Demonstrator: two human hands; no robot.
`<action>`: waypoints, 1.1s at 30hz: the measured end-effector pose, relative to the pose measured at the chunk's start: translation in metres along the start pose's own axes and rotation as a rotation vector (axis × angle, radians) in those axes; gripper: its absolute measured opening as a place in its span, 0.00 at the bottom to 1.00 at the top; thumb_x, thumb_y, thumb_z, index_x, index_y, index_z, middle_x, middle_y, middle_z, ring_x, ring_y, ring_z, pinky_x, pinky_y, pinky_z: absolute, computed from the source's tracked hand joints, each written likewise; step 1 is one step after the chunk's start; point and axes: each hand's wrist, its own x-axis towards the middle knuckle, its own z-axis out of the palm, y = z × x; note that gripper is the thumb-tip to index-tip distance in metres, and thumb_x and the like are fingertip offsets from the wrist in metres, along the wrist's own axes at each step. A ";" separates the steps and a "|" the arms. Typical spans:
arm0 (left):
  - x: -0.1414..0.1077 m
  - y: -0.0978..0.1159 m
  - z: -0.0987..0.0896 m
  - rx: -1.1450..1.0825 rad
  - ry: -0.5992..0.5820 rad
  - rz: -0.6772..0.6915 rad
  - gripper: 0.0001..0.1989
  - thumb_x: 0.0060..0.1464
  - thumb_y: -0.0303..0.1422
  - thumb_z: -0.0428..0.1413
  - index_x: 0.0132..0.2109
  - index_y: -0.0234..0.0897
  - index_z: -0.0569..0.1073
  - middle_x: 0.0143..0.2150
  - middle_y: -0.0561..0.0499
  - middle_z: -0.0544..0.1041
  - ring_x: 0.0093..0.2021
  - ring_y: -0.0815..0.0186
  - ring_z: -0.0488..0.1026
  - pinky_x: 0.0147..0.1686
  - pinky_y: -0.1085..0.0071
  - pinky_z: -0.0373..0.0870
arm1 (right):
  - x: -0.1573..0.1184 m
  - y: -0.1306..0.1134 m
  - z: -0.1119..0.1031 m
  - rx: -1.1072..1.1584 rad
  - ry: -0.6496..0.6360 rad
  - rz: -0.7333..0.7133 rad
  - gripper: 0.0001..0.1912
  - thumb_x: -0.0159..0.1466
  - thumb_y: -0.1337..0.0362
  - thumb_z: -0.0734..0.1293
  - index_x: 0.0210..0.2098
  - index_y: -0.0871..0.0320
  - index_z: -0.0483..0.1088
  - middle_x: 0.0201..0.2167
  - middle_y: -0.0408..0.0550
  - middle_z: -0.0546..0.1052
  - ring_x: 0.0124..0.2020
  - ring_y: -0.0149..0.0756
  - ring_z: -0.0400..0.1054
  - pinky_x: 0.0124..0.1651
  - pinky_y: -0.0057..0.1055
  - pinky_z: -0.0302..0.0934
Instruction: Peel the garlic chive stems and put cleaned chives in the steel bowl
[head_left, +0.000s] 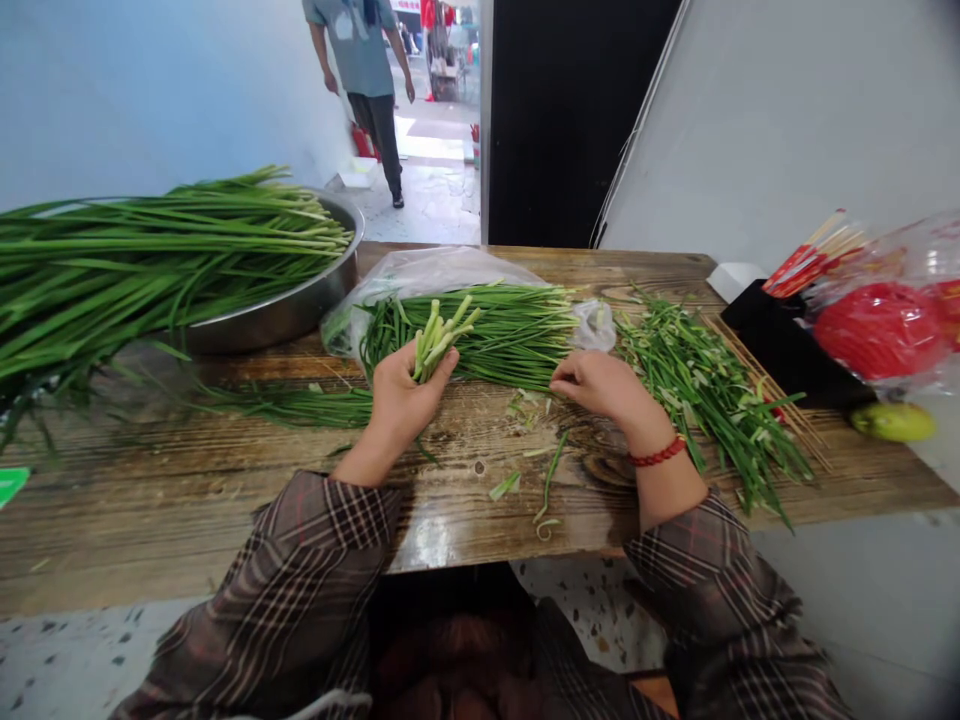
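Observation:
My left hand (pixel 409 392) is wrapped round a small bunch of green stalks (pixel 441 335), their pale cut ends pointing up and their leaves trailing left over the table. My right hand (pixel 592 382) has its fingers pressed together just below a pile of greens (pixel 502 330) lying on a clear plastic bag (pixel 442 265); whatever its fingertips pinch, if anything, is too small to make out. Small leaf scraps (pixel 506 486) lie on the wooden table (pixel 465 500) between my forearms. A heap of loose, wilted leaves (pixel 697 385) is to the right of my right hand.
A steel basin (pixel 277 320) heaped with long greens (pixel 187 245) stands at the left. At the right are thin sticks (pixel 772 390), a black holder (pixel 787 345) with wrapped chopsticks, a red bundle in plastic (pixel 881 330) and a yellow-green object (pixel 892 421). A person (pixel 364 60) walks beyond the table.

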 end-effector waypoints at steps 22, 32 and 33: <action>-0.005 0.010 0.001 -0.158 -0.134 0.038 0.13 0.58 0.40 0.56 0.41 0.35 0.79 0.43 0.45 0.81 0.43 0.61 0.78 0.48 0.64 0.73 | 0.005 -0.024 0.003 0.973 0.292 -0.063 0.12 0.58 0.55 0.70 0.33 0.58 0.74 0.26 0.44 0.74 0.26 0.29 0.63 0.29 0.28 0.56; -0.008 0.009 0.006 -0.013 -0.396 0.101 0.10 0.57 0.37 0.54 0.35 0.36 0.77 0.32 0.53 0.79 0.34 0.64 0.75 0.37 0.71 0.71 | 0.005 -0.051 0.016 1.046 0.398 0.015 0.11 0.60 0.56 0.68 0.34 0.57 0.71 0.25 0.43 0.74 0.26 0.31 0.67 0.32 0.30 0.63; -0.008 0.010 0.006 -0.018 -0.396 0.105 0.10 0.57 0.36 0.54 0.36 0.35 0.76 0.33 0.53 0.79 0.34 0.64 0.75 0.37 0.71 0.71 | 0.005 -0.050 0.016 1.068 0.388 0.020 0.11 0.60 0.55 0.68 0.35 0.57 0.70 0.25 0.43 0.74 0.27 0.31 0.68 0.32 0.30 0.64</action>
